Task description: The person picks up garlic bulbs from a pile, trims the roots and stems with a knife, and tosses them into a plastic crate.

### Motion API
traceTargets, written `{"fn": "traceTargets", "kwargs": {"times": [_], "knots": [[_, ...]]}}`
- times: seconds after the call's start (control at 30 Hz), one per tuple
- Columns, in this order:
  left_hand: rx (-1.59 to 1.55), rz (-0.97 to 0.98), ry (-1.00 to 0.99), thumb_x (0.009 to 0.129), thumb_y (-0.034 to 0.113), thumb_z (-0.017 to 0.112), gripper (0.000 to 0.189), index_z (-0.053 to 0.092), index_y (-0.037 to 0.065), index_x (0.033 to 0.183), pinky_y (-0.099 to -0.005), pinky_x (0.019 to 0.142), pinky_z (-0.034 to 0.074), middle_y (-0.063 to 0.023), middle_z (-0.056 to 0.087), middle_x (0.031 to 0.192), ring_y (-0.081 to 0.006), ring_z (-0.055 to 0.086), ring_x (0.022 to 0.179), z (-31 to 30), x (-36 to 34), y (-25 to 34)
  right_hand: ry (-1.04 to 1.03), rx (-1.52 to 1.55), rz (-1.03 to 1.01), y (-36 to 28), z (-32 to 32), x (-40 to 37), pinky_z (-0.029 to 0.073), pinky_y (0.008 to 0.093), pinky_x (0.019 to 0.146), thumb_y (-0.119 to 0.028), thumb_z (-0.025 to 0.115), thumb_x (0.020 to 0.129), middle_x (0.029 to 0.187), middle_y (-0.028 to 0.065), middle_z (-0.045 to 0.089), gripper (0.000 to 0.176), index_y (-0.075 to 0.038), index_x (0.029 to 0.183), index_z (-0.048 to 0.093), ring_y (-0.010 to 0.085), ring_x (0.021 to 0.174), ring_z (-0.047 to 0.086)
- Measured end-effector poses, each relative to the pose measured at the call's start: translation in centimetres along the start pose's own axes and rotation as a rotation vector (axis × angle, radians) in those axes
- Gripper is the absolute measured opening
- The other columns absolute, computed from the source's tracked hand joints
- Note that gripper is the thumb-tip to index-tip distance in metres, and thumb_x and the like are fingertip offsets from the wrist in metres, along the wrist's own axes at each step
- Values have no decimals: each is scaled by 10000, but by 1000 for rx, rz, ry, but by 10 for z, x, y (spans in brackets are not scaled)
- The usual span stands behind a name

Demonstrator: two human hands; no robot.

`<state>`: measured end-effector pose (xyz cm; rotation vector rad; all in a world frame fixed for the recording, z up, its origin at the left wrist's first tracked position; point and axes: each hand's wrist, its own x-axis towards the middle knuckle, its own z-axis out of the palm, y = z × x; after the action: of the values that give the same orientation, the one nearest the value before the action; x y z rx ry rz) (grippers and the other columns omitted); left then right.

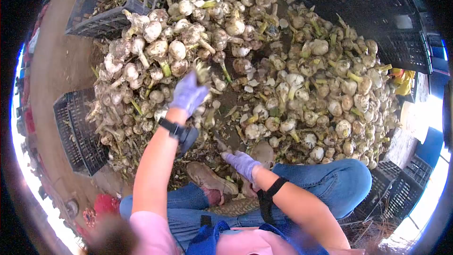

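My left hand point(190, 93), in a purple glove, reaches over the left heap of garlic bulbs point(177, 50). Its fingers are smeared by motion, beside a pale, root-like tuft point(202, 72); whether they grip it is unclear. Lower down, my right hand point(240, 163), also gloved in purple, is closed near my shoes point(212, 179). A thin greyish thing point(220, 142) sticks out from its fingers towards the heap, too blurred to name. More garlic bulbs point(343, 128) lie piled on the right, many with cut stems and soil on them.
Dark plastic crates stand at the upper left point(101, 24), left point(80, 132) and lower right point(410, 184). A large black crate point(373, 19) borders the right heap. Bare soil and loose peel point(231, 101) show between the heaps. My jeans-covered knee point(347, 184) is at the right.
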<state>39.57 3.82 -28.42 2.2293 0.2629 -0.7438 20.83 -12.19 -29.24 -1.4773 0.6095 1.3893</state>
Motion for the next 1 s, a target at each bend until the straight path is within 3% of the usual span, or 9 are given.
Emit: {"fn": "traceTargets", "kwargs": {"times": [0.17,0.27,0.37,0.43,0.5,0.77,0.83,0.9,1.0], "knots": [[242,203,-252,767,193,652,274,614,22,977,-275,790,463,-104,621,963,-193,594,865,48,69,-18,-51,-36,-7,12,4,13,328,345,997,-585,504,804,1286,267,440,857,112,1282,362,337,1226,415],[141,-163,-56,759,190,647,199,637,42,891,-324,766,446,-132,631,885,-210,575,875,83,64,-15,14,-68,41,-3,2,4,322,337,1004,-590,520,790,1294,263,434,885,111,1299,337,323,1235,408],[-217,461,72,823,191,632,184,641,19,890,-313,690,471,-137,631,922,-187,579,884,140,84,-115,-31,-47,54,4,1,7,308,329,1017,-593,528,780,1303,256,428,908,106,1317,309,315,1247,395],[-262,39,-63,844,237,609,270,625,0,971,-310,784,479,-126,617,998,-199,578,926,80,13,-34,0,-95,15,21,3,24,310,330,1014,-592,527,781,1313,250,421,916,98,1332,286,314,1245,397],[-677,32,4,825,218,640,342,550,37,1101,-333,877,449,-111,543,1148,-187,541,1014,25,-48,-15,-11,-85,-32,23,1,26,314,336,1009,-589,528,782,1326,245,409,905,93,1331,296,323,1243,396],[-898,126,721,837,153,595,254,540,29,1052,-254,640,510,-50,598,894,-146,588,765,-230,-198,-131,115,-107,-23,15,3,18,332,375,961,-554,503,819,1221,235,509,760,83,1229,449,336,1148,472],[-636,-54,856,880,342,543,368,521,54,1109,-323,798,488,-63,565,1015,-178,576,869,-330,-228,-220,109,-124,-100,28,1,31,337,386,956,-545,516,820,1230,214,508,752,75,1240,442,325,1134,479],[-1021,-168,991,877,412,510,451,523,49,1145,-354,783,489,-103,551,1080,-214,570,885,-365,-248,-215,88,-64,-80,25,3,25,334,383,959,-535,525,821,1235,203,507,745,69,1249,435,318,1139,474],[-812,-245,940,838,415,556,486,516,42,1147,-358,750,499,-107,552,1062,-224,571,859,-376,-241,-279,71,22,-53,19,3,20,330,375,961,-515,541,823,1244,183,504,733,59,1264,423,304,1146,466]]}}
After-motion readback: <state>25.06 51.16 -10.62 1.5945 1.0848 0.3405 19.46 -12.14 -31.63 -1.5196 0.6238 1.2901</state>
